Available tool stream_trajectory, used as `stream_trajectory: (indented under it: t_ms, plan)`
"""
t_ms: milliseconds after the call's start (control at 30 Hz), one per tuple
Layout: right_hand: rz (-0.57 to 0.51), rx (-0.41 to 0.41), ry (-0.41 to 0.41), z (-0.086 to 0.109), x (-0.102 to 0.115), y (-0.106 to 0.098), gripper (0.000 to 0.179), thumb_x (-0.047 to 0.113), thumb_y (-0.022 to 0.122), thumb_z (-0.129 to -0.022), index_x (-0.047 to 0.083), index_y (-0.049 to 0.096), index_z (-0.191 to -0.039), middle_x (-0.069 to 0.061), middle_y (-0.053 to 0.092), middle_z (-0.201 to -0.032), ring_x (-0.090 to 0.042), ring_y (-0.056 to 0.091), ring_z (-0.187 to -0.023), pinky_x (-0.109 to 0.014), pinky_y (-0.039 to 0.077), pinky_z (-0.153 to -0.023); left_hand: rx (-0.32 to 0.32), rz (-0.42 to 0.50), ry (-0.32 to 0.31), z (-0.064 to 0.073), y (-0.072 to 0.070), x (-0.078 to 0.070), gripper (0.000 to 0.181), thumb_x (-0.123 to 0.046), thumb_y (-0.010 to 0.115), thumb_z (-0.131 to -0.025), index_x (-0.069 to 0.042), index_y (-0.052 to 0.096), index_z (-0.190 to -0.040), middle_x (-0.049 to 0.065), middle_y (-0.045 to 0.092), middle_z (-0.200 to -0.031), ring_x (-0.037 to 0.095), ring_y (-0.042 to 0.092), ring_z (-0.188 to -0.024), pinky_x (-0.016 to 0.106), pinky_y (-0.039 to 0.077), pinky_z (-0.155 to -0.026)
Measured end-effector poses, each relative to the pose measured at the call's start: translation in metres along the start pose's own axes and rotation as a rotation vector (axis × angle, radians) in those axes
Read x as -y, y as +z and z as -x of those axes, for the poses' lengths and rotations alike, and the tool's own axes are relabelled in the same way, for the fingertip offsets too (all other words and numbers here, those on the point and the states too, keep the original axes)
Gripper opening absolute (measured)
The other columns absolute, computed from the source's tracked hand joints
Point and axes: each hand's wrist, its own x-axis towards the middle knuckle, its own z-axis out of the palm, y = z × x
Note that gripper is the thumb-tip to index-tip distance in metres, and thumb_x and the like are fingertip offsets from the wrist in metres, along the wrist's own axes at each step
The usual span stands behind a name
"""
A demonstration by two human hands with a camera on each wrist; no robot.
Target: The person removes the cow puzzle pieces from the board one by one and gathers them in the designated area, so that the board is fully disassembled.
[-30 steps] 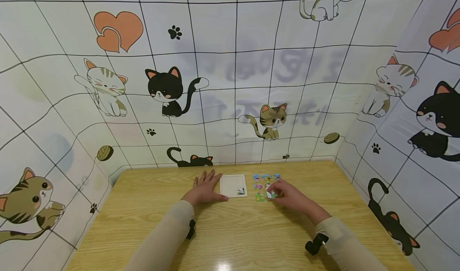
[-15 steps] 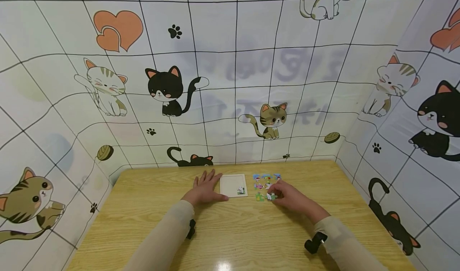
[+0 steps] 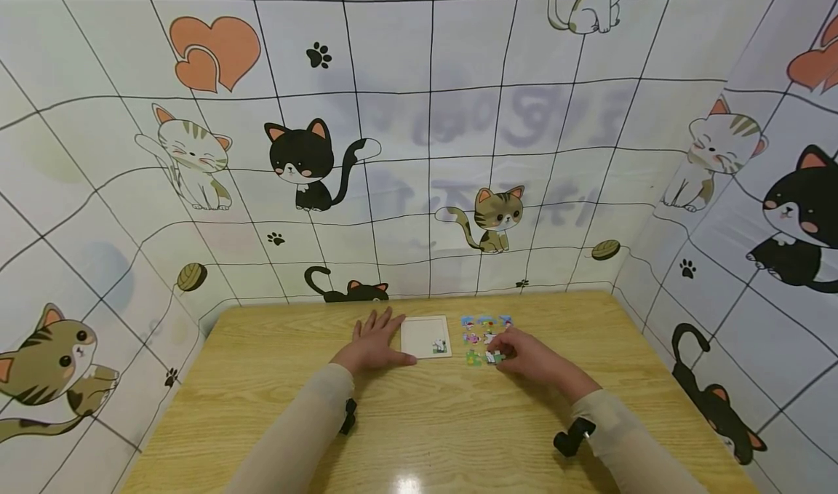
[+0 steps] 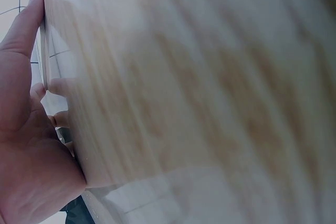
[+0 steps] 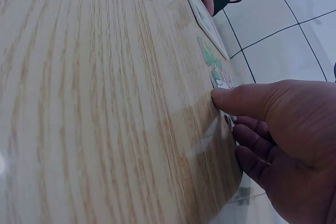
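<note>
A square white puzzle tray lies on the wooden table, with one jigsaw piece in its lower right corner. My left hand rests spread at the tray's left side, its thumb along the lower left corner. To the right of the tray, my right hand pinches a white-and-green jigsaw piece at the bottom of the loose group. In the right wrist view, the thumb presses at that piece's edge, close to the tabletop. The left wrist view shows the left thumb against the tray's edge.
Several colourful jigsaw pieces lie in rows right of the tray, including a green one, a pink one and a blue one. A wall with printed cats stands behind the table.
The right hand's piece, tilted up a second ago, now lies lower and flatter in the bottom row. The left hand and the tray have stayed in place.
</note>
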Motion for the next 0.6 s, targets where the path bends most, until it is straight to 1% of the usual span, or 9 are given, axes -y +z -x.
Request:
stream_trajectory:
  t_ms: [200,367,500,600]
  plan:
    - [-0.003,0.002,0.003,0.0006,-0.0001,-0.0008,0.026,0.004,0.080,-0.101,0.002,0.073,-0.127,-0.010,0.067,-0.122,-0.025,0.064,-0.111,-0.040,0.056,-0.094,0.001,0.011,-0.001,0.0004,-0.0008,-0.0004,0.110,-0.069,0.080,-0.093,-0.021,0.028,-0.178,0.016,0.009,-0.185,0.047,0.000,-0.169,0.075,-0.001,-0.129]
    - [0.001,-0.004,0.004,0.0007,0.0024,-0.0011,0.027,0.004,0.081,-0.101,0.002,0.073,-0.126,-0.011,0.067,-0.122,-0.026,0.065,-0.111,-0.042,0.057,-0.094,0.006,0.009,-0.001,-0.0018,-0.0007,0.0015,0.111,-0.070,0.080,-0.092,-0.023,0.028,-0.178,0.015,0.008,-0.185,0.047,-0.001,-0.169,0.075,-0.002,-0.129]
    - [-0.003,-0.013,0.015,0.0004,0.0027,-0.0002,0.028,0.004,0.082,-0.100,0.002,0.073,-0.126,-0.010,0.067,-0.121,-0.025,0.064,-0.109,-0.042,0.056,-0.093,0.013,0.001,-0.003,-0.0027,0.0005,0.0033,0.111,-0.072,0.079,-0.092,-0.025,0.026,-0.178,0.013,0.007,-0.186,0.046,-0.002,-0.170,0.074,-0.003,-0.129]
    - [-0.016,-0.018,0.018,0.0004,0.0023,0.0003,0.029,0.004,0.083,-0.099,0.003,0.073,-0.126,-0.010,0.066,-0.121,-0.024,0.062,-0.108,-0.039,0.055,-0.091,0.012,0.002,-0.005,-0.0030,0.0010,0.0041,0.112,-0.073,0.079,-0.091,-0.025,0.027,-0.178,0.013,0.007,-0.186,0.046,-0.002,-0.170,0.074,-0.002,-0.129]
